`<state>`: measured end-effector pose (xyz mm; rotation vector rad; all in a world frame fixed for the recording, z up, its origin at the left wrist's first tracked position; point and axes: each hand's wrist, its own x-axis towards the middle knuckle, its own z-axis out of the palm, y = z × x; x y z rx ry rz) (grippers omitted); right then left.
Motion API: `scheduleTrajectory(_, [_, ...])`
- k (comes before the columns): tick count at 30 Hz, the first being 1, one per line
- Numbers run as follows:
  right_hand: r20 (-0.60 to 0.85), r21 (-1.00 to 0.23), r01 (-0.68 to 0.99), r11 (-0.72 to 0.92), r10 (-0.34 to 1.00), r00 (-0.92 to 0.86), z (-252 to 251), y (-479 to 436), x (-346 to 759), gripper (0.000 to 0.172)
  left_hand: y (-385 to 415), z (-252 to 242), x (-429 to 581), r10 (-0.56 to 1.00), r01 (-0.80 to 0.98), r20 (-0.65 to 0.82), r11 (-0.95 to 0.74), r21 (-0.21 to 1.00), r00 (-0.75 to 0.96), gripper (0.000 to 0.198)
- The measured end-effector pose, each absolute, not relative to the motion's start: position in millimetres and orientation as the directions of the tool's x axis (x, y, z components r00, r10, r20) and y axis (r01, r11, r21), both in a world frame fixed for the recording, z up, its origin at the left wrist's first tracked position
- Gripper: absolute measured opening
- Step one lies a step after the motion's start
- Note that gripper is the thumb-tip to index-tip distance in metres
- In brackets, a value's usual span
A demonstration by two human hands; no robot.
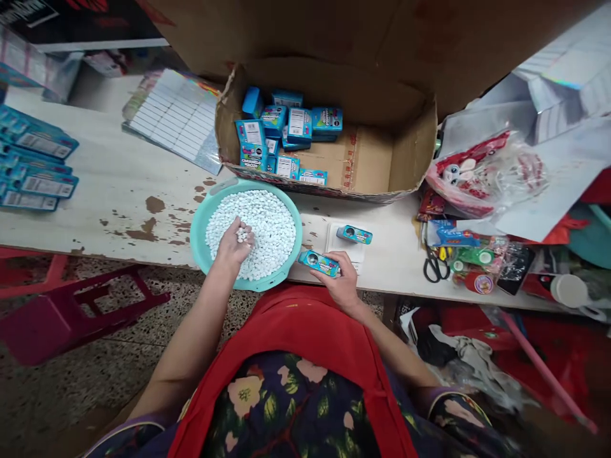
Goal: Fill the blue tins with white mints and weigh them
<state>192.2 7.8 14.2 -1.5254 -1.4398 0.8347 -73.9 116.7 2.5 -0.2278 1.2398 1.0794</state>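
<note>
My left hand (235,244) is cupped over a turquoise basin (196,238) full of small white candies (267,219), with several of the candies in its curled fingers. To the right of the basin, my right hand (342,280) grips a small blue box (319,263), whose printed side with a round window faces up. A second blue box (354,234) rests just beyond it on a white, flat object (356,254) that looks like a scale. Behind the basin, an open cardboard box (396,159) holds several blue boxes (300,124) in its left part.
Stacked blue boxes (42,159) and printed sheets (174,117) lie on the table (109,172) at left. Scissors (436,264), plastic bags (501,172) and small packets are at right. A magenta stool (57,315) stands below the table's left edge.
</note>
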Motion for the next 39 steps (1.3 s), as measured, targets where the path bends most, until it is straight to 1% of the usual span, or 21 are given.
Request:
scheduleTrajectory(3, [0.13,-0.876,0.48,0.048,0.982,0.138,3.4,5.4,191.8,0.036,119.4,1.2,-70.1,0.542,-0.74,-0.838,0.538,0.402,-0.061,0.029])
scheduleTrajectory(5, [0.148,-0.848,0.526,0.063,0.982,0.121,-11.8,9.4,186.5,0.034,122.5,0.5,-66.0,0.529,-0.743,-0.843,0.524,0.417,-0.1,0.022])
scheduleTrajectory(7, [0.134,-0.815,0.577,0.052,0.986,0.1,-31.6,16.4,180.1,0.031,126.2,0.2,-61.2,0.5,-0.751,-0.855,0.509,0.42,-0.139,0.015])
scheduleTrajectory(9, [0.092,-0.781,0.625,0.018,0.992,0.087,-51.1,23.3,176.0,0.03,129.7,0.7,-57.5,0.485,-0.753,-0.862,0.509,0.417,-0.15,0.012])
scheduleTrajectory(12, [0.014,-0.731,0.682,-0.025,0.999,0.051,-68.1,27.0,176.6,0.029,133.2,3.5,-55.6,0.513,-0.747,-0.851,0.52,0.414,-0.114,0.017])
scheduleTrajectory(14, [-0.02,-0.713,0.701,-0.006,1.0,-0.012,-68.4,24.7,179.6,0.03,133.8,6.6,-56.3,0.537,-0.751,-0.84,0.52,0.407,-0.083,0.023])
scheduleTrajectory(16, [-0.029,-0.725,0.687,0.04,0.996,-0.089,-60.9,21.1,183.8,0.032,133.4,10.0,-57.8,0.546,-0.771,-0.835,0.498,0.396,-0.077,0.028])
scheduleTrajectory(18, [0.009,-0.76,0.645,0.077,0.994,-0.108,-48.2,18.1,191.5,0.035,132.7,13.3,-60.0,0.549,-0.801,-0.831,0.454,0.39,-0.093,0.028])
scheduleTrajectory(19, [0.053,-0.773,0.629,0.082,0.996,-0.066,-40.8,17.3,197.9,0.036,132.4,14.9,-61.4,0.548,-0.815,-0.831,0.435,0.382,-0.097,0.027])
scheduleTrajectory(21, [0.173,-0.773,0.632,0.057,0.977,0.124,-26.6,17.7,217.2,0.036,131.9,17.8,-64.3,0.555,-0.836,-0.827,0.41,0.364,-0.088,0.027])
scheduleTrajectory(23, [0.281,-0.758,0.652,-0.013,0.896,0.344,-16.9,21.1,243.6,0.04,131.6,20.2,-65.9,0.589,-0.844,-0.801,0.372,0.386,-0.107,0.029])
scheduleTrajectory(24, [0.302,-0.757,0.651,-0.05,0.857,0.417,-14.9,24.0,257.5,0.045,131.6,20.9,-65.8,0.602,-0.838,-0.787,0.351,0.417,-0.139,0.03])
scheduleTrajectory(26, [0.263,-0.77,0.631,-0.1,0.851,0.456,-17.6,31.8,281.4,0.062,131.7,21.0,-63.4,0.582,-0.809,-0.794,0.374,0.454,-0.176,0.031])
scheduleTrajectory(28, [0.156,-0.79,0.597,-0.141,0.895,0.417,-27.3,41.4,295.3,0.08,131.7,18.9,-59.0,0.542,-0.78,-0.832,0.469,0.416,-0.117,0.03])
scheduleTrajectory(29, [0.095,-0.803,0.574,-0.162,0.915,0.391,-33.1,46.3,297.9,0.084,131.6,17.1,-56.8,0.54,-0.771,-0.839,0.503,0.391,-0.073,0.03])
scheduleTrajectory(30, [0.037,-0.818,0.545,-0.184,0.929,0.369,-38.6,51.1,298.0,0.084,131.4,14.8,-54.9,0.552,-0.768,-0.832,0.515,0.381,-0.042,0.031])
scheduleTrajectory(31, [-0.015,-0.834,0.512,-0.207,0.935,0.354,-42.9,55.4,296.2,0.079,131.0,12.3,-53.5,0.569,-0.767,-0.821,0.511,0.387,-0.035,0.032])
scheduleTrajectory(33, [-0.081,-0.861,0.446,-0.245,0.931,0.355,-45.6,62.2,289.4,0.063,130.2,7.4,-51.8,0.571,-0.76,-0.819,0.505,0.409,-0.061,0.034])
scheduleTrajectory(34, [-0.088,-0.87,0.423,-0.251,0.925,0.369,-43.1,64.5,285.4,0.056,129.7,6.1,-51.5,0.554,-0.75,-0.829,0.518,0.412,-0.073,0.034])
scheduleTrajectory(36, [-0.046,-0.879,0.422,-0.221,0.921,0.388,-30.1,67.6,276.5,0.049,129.0,8.1,-50.8,0.533,-0.737,-0.843,0.54,0.406,-0.074,0.036])
scheduleTrajectory(39, [0.079,-0.867,0.489,-0.093,0.944,0.319,2.4,71.8,255.9,0.045,128.5,28.7,-46.6,0.595,-0.76,-0.801,0.487,0.431,-0.073,0.043])
